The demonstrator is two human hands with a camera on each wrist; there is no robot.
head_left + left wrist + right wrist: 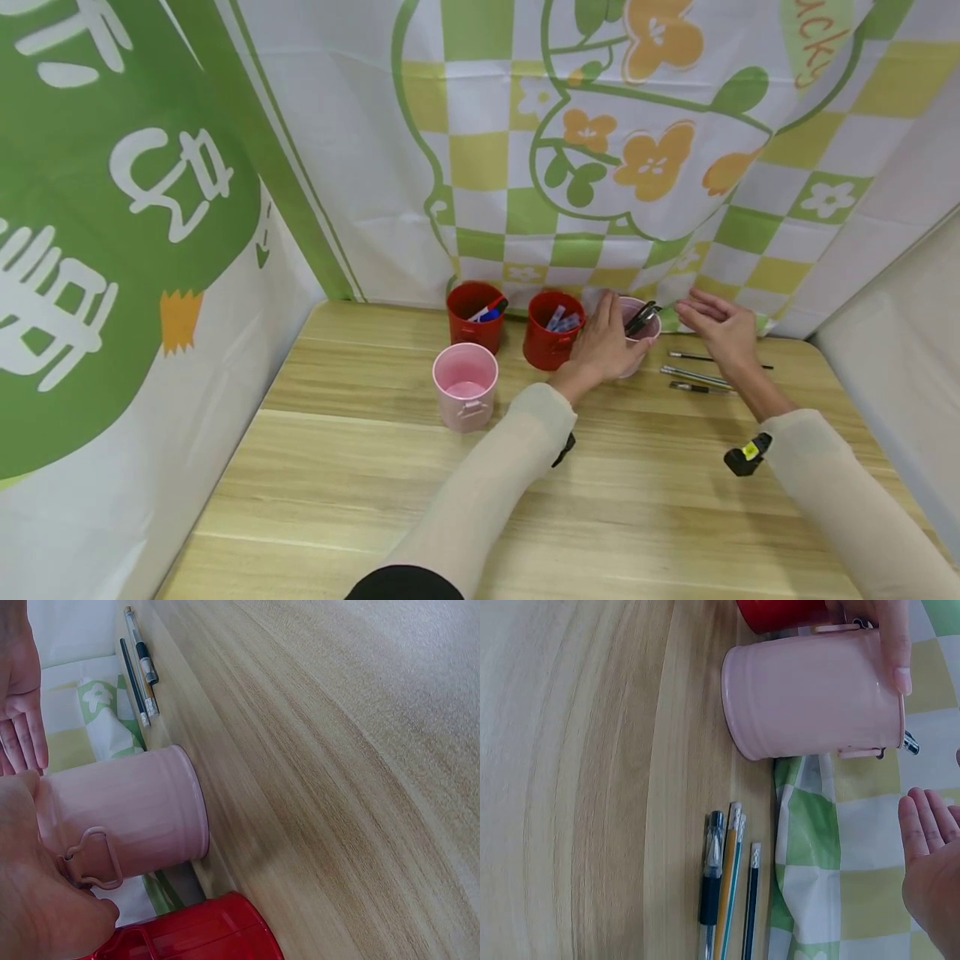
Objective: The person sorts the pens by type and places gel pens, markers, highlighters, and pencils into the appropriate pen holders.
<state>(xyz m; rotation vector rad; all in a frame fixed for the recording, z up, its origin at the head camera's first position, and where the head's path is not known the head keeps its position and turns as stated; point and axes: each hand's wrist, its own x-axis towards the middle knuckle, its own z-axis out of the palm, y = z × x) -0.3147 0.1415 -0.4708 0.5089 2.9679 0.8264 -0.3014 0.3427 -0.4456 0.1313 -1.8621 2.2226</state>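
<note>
My left hand (600, 348) holds a small pink bucket (814, 694) at its rim, thumb on the near side. Several dark pens (641, 318) stand inside it, leaning to the right. Just right of that bucket, my right hand (729, 337) hovers with nothing in it, its fingers fairly straight in the right wrist view. On the table below this hand lie a gel pen (711, 889) with a black grip, a yellow pencil (726, 881), a light-blue striped pencil (736, 862) and a dark pencil (751, 900), each pencil with a white eraser end.
Left of the held bucket stands a red bucket (543, 346) with small pale, clear pieces inside. Another red bucket (474, 329) holds red and blue markers. A second pink bucket (465, 408) stands in front of it. Patterned cloth (480, 208) hangs behind the table (360, 467).
</note>
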